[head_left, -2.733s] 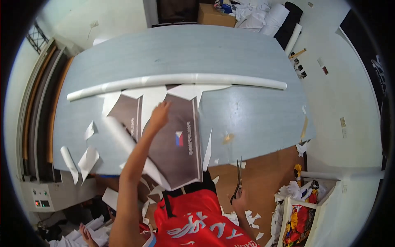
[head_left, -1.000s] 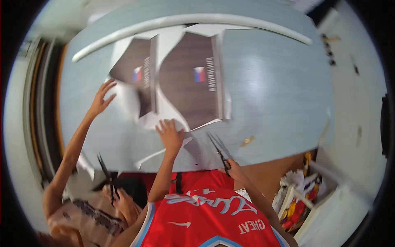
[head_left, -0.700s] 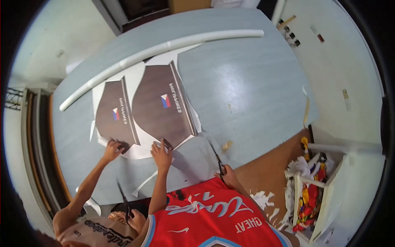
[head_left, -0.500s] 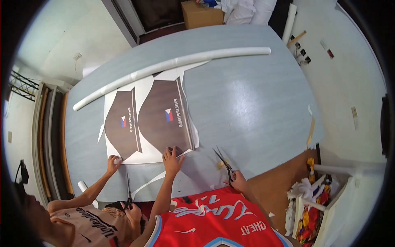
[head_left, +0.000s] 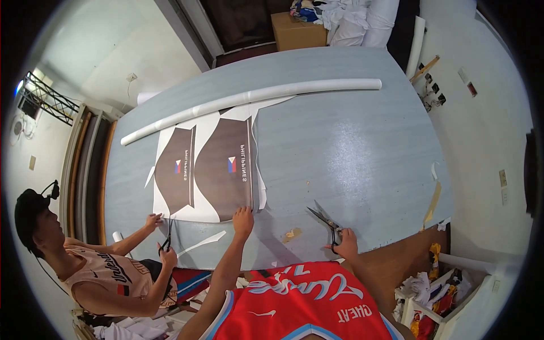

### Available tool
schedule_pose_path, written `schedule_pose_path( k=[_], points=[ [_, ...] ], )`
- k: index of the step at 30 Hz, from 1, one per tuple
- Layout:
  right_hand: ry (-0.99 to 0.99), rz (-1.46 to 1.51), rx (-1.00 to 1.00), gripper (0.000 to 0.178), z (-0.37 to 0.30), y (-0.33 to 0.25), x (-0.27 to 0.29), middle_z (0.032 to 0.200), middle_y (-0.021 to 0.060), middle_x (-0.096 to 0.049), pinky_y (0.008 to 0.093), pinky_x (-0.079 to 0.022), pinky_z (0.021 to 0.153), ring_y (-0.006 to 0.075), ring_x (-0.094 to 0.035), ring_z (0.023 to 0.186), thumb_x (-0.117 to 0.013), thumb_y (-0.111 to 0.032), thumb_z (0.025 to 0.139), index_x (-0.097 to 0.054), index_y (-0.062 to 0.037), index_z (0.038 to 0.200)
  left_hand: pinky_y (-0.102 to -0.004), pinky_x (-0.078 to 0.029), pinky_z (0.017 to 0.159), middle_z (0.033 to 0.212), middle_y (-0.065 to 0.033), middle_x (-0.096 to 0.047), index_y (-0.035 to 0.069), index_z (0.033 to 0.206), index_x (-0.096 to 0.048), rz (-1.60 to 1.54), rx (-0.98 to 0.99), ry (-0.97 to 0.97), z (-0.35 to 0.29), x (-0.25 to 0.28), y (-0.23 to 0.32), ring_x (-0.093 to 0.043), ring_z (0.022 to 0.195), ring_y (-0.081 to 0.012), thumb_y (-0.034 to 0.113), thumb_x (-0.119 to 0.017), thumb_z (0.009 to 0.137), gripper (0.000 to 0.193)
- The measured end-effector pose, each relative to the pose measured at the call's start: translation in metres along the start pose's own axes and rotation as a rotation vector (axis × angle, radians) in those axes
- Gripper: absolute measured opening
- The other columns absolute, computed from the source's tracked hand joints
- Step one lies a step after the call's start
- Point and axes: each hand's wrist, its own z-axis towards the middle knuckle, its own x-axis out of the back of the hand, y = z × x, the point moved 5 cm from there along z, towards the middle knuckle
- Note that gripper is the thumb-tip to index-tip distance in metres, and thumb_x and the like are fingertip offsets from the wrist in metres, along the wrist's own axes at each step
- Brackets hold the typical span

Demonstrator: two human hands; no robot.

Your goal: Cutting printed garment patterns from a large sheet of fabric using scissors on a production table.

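Clock directions are running from the centre of a pale grey-blue bench (head_left: 334, 164), with twelve at its far edge; a large printed sheet (head_left: 211, 170) is lying flat toward nine o'clock, its white ground showing two dark brown panels (head_left: 229, 175) side by side, each bearing a small blue, red and white flag; a long white roll (head_left: 249, 98) is stretching beyond it, from about ten to one o'clock.

The wearer's left hand (head_left: 243, 220) is resting toward seven o'clock, its fingers touching the sheet's near right corner; whether they are pinching or only pressing, I cannot tell; the right hand (head_left: 344, 242) is sitting between four and five o'clock, its fingers wrapping the handles of black-handled scissors (head_left: 327, 220), whose parted blades are pointing toward ten or eleven.

At eight o'clock a co-worker (head_left: 107, 275) is standing, one hand (head_left: 153, 221) touching the sheet's near left corner, the other (head_left: 167, 256) grasping a second pair of scissors (head_left: 166, 241); a white offcut (head_left: 203, 242) is lying near these blades; a cardboard box (head_left: 299, 33) is standing past twelve o'clock.
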Motion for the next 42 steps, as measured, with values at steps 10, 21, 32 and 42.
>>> schedule_pose_path(
  k=[10,21,32,42],
  points=[
    [-0.207,0.169,-0.138,0.076,0.012,-0.028,-0.028,0.092,0.0179,-0.055,0.0414,-0.046,0.075,0.0348,-0.056,0.088,-0.082,-0.06,0.059,-0.053,0.0011,0.093,-0.0433,-0.049,0.074,0.088,-0.0086,-0.063,0.008,0.082,-0.066,-0.002,0.065,0.044,-0.006,0.003,0.006,-0.06,0.089,-0.0293,0.017,-0.06,0.083,0.011],
    [-0.871,0.391,-0.182,0.065,-0.005,-0.184,-0.135,0.068,0.0071,-0.054,0.0336,-0.043,0.061,0.0201,-0.053,0.065,-0.077,-0.062,0.067,-0.057,-0.0018,0.08,-0.0396,-0.051,0.065,0.088,-0.0133,-0.06,0.003,0.107,-0.049,-0.71,1.111,0.266,-0.076,-0.007,-0.145,-0.064,0.073,-0.027,0.026,-0.077,0.078,0.046],
    [-0.836,0.695,-0.337,0.048,-0.032,-0.281,-0.268,0.063,-0.0004,-0.049,0.0278,-0.038,0.047,0.0105,-0.045,0.053,-0.071,-0.051,0.082,-0.054,-0.0062,0.079,-0.0366,-0.056,0.047,0.091,-0.0186,-0.057,0.006,0.109,-0.03,-1.419,1.419,0.296,-0.082,-0.023,-0.183,-0.064,0.06,-0.0251,-0.007,-0.073,0.072,0.058],
    [-0.719,0.9,-0.477,0.05,-0.04,-0.309,-0.281,0.058,-0.0017,-0.047,0.0256,-0.036,0.042,0.0078,-0.044,0.047,-0.075,-0.051,0.078,-0.049,-0.0084,0.073,-0.0292,-0.049,0.04,0.066,-0.0056,-0.061,0.005,0.077,-0.058,-1.589,1.32,-0.032,-0.089,-0.015,-0.169,-0.059,0.049,-0.0148,0.016,-0.075,0.081,0.02]
  ],
)
